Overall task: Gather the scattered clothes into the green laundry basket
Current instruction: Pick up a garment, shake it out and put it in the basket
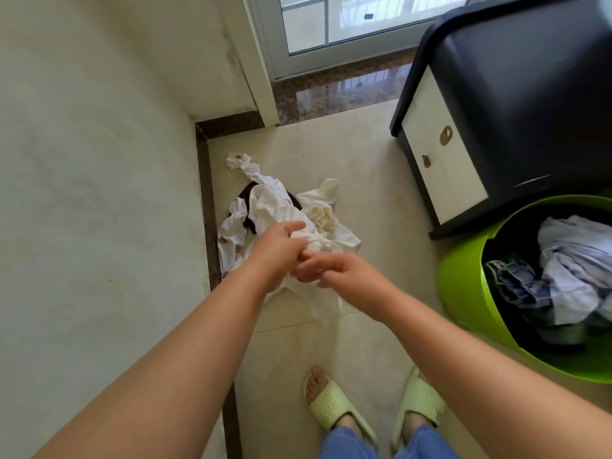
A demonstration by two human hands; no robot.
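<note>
A heap of white clothes [271,207] lies on the tiled floor by the wall, with a dark garment [246,190] showing under it. My left hand [278,246] is closed on a bunch of the white cloth. My right hand [334,270] is just beside it, its fingers pinching the same white cloth from the right. The green laundry basket [463,286] stands at the right. Inside it lie a pale blue garment [576,263] and a dark checked one [516,283].
A black and white cabinet [440,154] stands behind the basket at the right. The wall [99,193] runs along the left, with a dark skirting strip. A glass door [331,28] and stone threshold lie ahead. My feet in pale slippers [331,405] are below.
</note>
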